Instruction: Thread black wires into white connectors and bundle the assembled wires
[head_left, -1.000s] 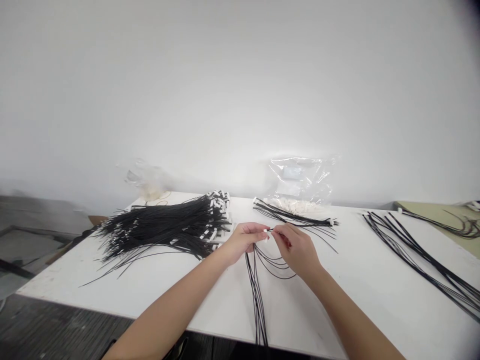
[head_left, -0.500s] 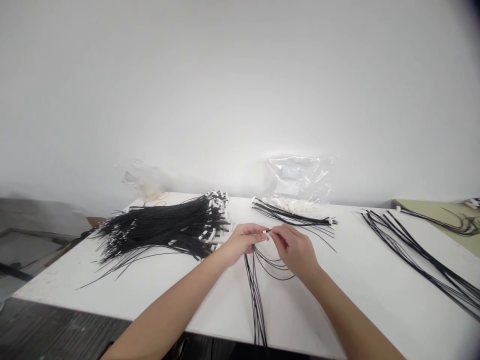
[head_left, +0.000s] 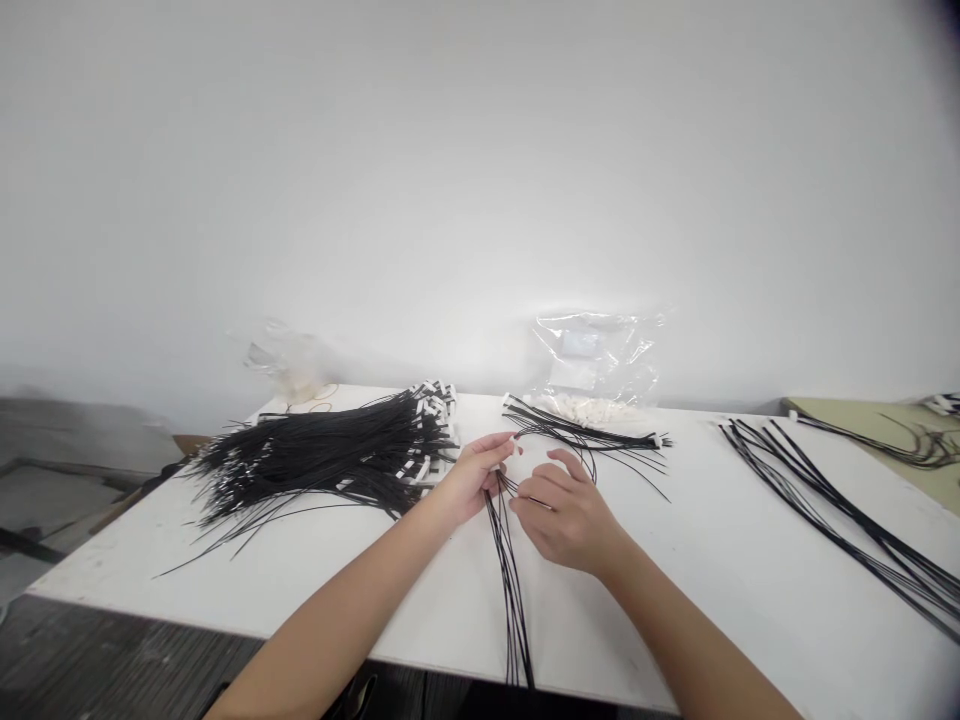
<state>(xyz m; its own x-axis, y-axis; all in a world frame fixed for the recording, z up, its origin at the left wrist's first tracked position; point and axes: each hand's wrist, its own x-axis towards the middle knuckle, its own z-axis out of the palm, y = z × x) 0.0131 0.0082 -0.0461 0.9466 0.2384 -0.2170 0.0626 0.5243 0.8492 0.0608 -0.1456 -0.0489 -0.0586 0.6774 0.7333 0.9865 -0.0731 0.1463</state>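
Two bare forearms come in from the bottom edge and meet over the middle of the white desk (head_left: 375, 590), angled toward each other like a V. The left hand (head_left: 476, 472) lies with its thumb side up, fingers stretched forward and pinched together at the tips on a handful of thin black wires (head_left: 512, 590). So that one is closed and gripping. The wires fan out under both hands and run straight back toward the near desk edge, and one strand loops up and around in an arc past the right fingers.

The right hand (head_left: 564, 512) sits just beside the left, palm down, wrist low, fingers half curled over the same strands. It's touching them, but honestly can't tell if it's actually clamping anything or just resting there.

Off to the left, near the left hand, there's a big pile of black wires (head_left: 330, 455) with white ends. Behind the hands is a small bundle (head_left: 600, 437), and past that a clear bag (head_left: 600, 360) of white bits against the wall. Long wires (head_left: 825, 505) lie well apart on the right
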